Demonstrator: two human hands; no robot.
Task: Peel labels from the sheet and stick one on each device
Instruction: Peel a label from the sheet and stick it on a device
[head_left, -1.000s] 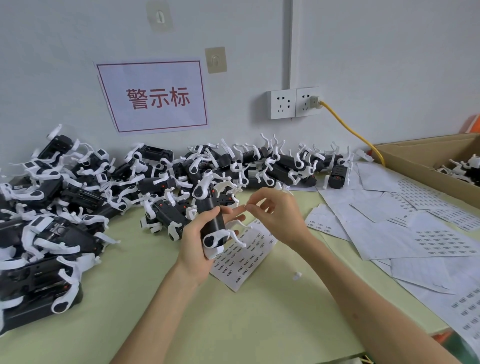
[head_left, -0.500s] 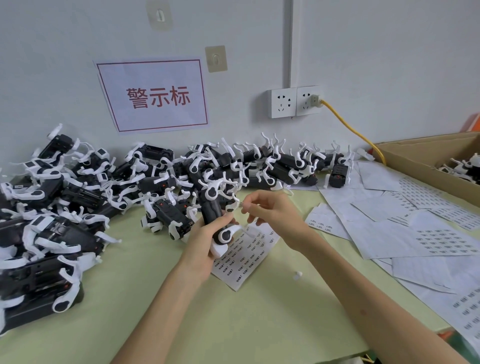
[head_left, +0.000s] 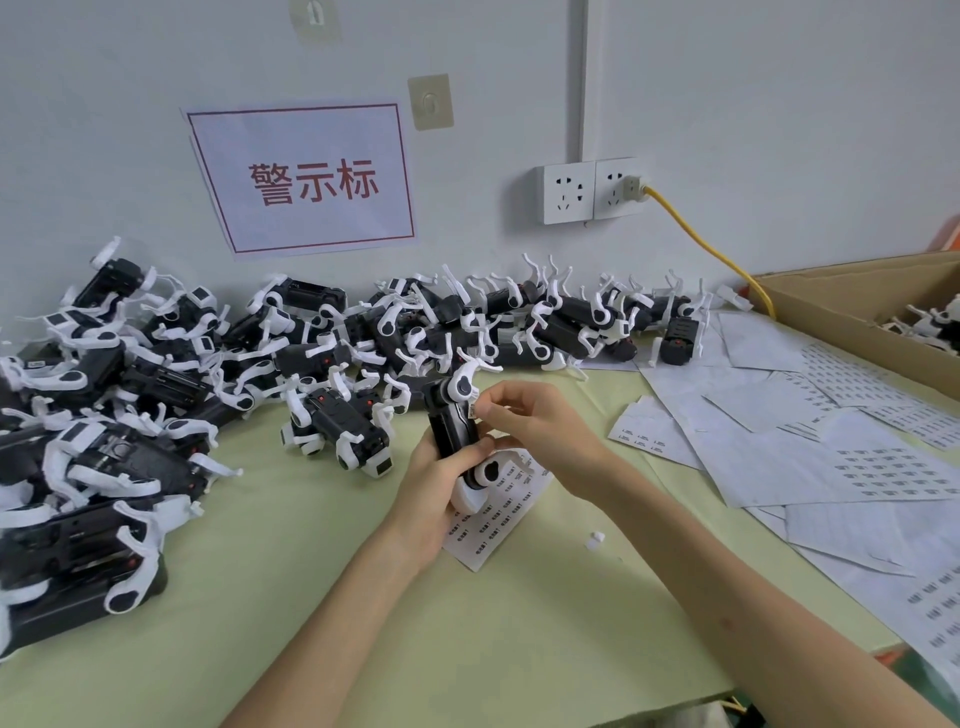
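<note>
My left hand (head_left: 434, 486) grips a black device with white legs (head_left: 453, 423), held upright above the table. My right hand (head_left: 540, 423) pinches a small white label (head_left: 474, 409) against the device's right side, near its top. The label sheet (head_left: 498, 512) lies flat on the green table (head_left: 363, 597), partly under the device and both hands. A second device (head_left: 340, 423) stands just left of my left hand.
A big pile of black-and-white devices (head_left: 156, 374) runs along the wall from the left to the middle. Used sheets (head_left: 831, 452) cover the right side. An open cardboard box (head_left: 857, 306) with devices sits far right. A yellow cable (head_left: 701, 244) hangs from the wall socket.
My left hand has turned the device more upright and nearer the middle. My right hand has moved in from beside it and now presses the label onto its side.
</note>
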